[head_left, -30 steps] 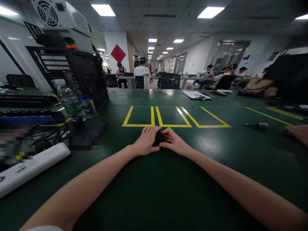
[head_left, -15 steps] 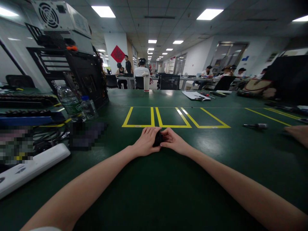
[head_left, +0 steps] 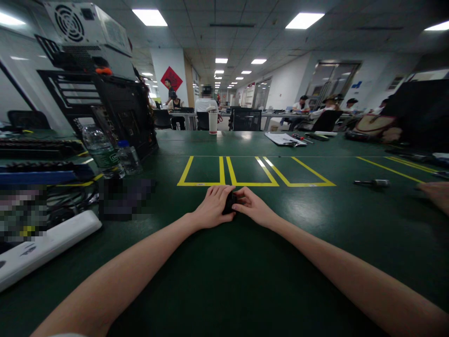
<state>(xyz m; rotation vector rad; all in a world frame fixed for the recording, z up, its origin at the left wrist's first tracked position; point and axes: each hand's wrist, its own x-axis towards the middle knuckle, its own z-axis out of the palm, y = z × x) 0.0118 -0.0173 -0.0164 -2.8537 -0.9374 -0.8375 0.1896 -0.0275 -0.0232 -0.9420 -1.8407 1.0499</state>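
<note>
A small black object (head_left: 229, 203) rests low over the green table (head_left: 231, 271), mostly covered by my fingers, so its kind cannot be made out. My left hand (head_left: 214, 206) wraps round it from the left, with the thumb on the near side and the fingers over the far side. From the right, my right hand (head_left: 253, 206) grips its edge between thumb and bent fingers. Both hands are closed on the same object, just in front of the yellow tape outlines (head_left: 228, 184).
On the left stand a power strip (head_left: 52, 248), a large bottle (head_left: 100, 145), a smaller bottle (head_left: 129, 159) and a computer case (head_left: 126, 112). A screwdriver-like tool (head_left: 372, 183) lies right, near another person's hand (head_left: 437, 194). Further back are a clipboard (head_left: 280, 138) and a cup (head_left: 213, 121).
My right thumb and fingers have shifted slightly on the black object; my left hand stays in place. In the background, a standing person has moved left.
</note>
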